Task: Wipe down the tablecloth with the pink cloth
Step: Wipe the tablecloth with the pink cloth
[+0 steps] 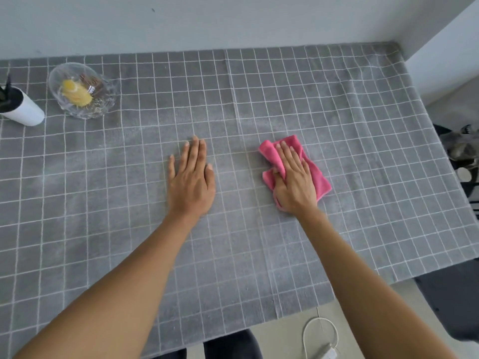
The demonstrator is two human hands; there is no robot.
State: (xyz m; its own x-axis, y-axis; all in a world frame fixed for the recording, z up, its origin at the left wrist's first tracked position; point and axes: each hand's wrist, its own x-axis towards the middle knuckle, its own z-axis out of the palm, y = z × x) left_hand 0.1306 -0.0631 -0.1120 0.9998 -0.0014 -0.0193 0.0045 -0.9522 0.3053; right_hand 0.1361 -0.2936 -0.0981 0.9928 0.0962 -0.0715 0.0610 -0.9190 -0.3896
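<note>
While the left hand [191, 177] lies flat with straight fingers on the grey, white-gridded fabric tablecloth [337, 104], the right hand [294, 177] presses flat on a crumpled, fuzzy pink microfibre cloth [317, 177] mid-desk, one edge rolled up beside the fingers.

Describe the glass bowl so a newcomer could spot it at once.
Look to the far left of the grey checked tablecloth, near the wall. The bowl sits just right of a white cup. It is clear and ribbed with something yellow inside.
</note>
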